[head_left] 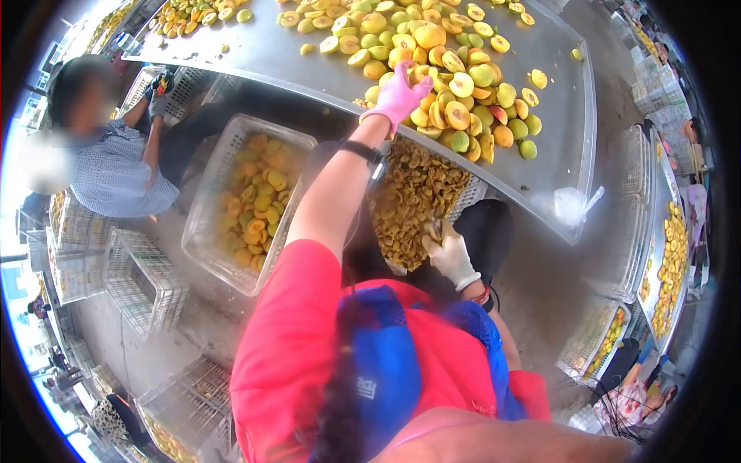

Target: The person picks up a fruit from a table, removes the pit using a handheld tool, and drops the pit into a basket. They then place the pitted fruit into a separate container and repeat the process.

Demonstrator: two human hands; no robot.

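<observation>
My left hand (398,96), in a pink glove, reaches onto a pile of halved yellow-green, peach-like fruit (457,116) on the metal table (332,73). Its fingers are apart and touch the near side of the pile. My right hand (453,258), in a white glove, is low by my lap with its fingers closed. What it grips is small and blends into the brown scraps behind it. Under that hand, a white basket (472,193) is full of brownish fruit scraps or pits (413,189). A crate (202,224) of yellow fruit halves (262,204) stands to my left.
A clear plastic bag (573,204) lies at the table's right corner. A co-worker (123,166) in gloves sits at left. Empty-looking white crates (143,282) stand on the floor behind that person. Another table with fruit (668,270) and stacked crates (629,208) line the right side.
</observation>
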